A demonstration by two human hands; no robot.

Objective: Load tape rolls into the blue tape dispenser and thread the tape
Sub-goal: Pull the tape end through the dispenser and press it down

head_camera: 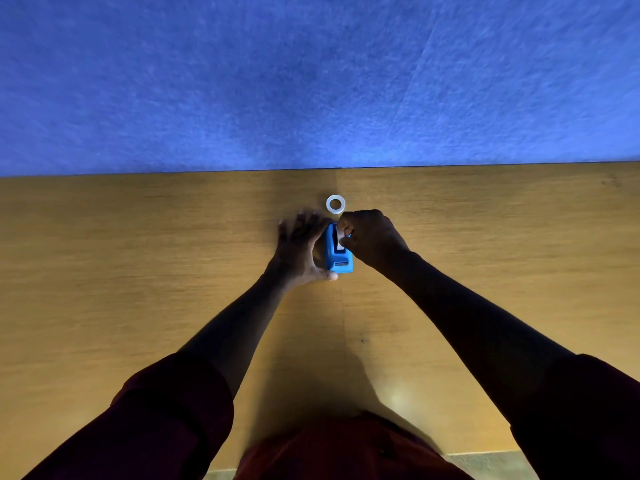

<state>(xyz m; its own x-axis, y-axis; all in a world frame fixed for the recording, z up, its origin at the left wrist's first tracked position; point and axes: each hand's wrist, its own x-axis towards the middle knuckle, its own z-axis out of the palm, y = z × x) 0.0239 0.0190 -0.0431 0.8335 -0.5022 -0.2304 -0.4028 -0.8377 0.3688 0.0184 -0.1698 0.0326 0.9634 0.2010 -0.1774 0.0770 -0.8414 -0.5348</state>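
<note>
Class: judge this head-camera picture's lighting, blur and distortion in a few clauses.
Head view: dim light, arms nearly silhouetted; left hand motion-blurred at the fingertips; glare patch on the table near the torso; far table edge slightly tilted by the wide lens; blue dispenser and spare roll sharp.

We seem to be in an office: a wood-grain table (138, 271) against a blue felt partition (242, 81).

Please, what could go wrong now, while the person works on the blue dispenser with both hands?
1. The right hand pinches something small and white at the top of the dispenser, probably the tape end; it may slip or stick to the fingers.
2. The left hand braces the dispenser only from the side, so a pull could tip it or slide it on the table.
3. The spare roll lies just beyond the hands; a knuckle might knock it away.
</note>
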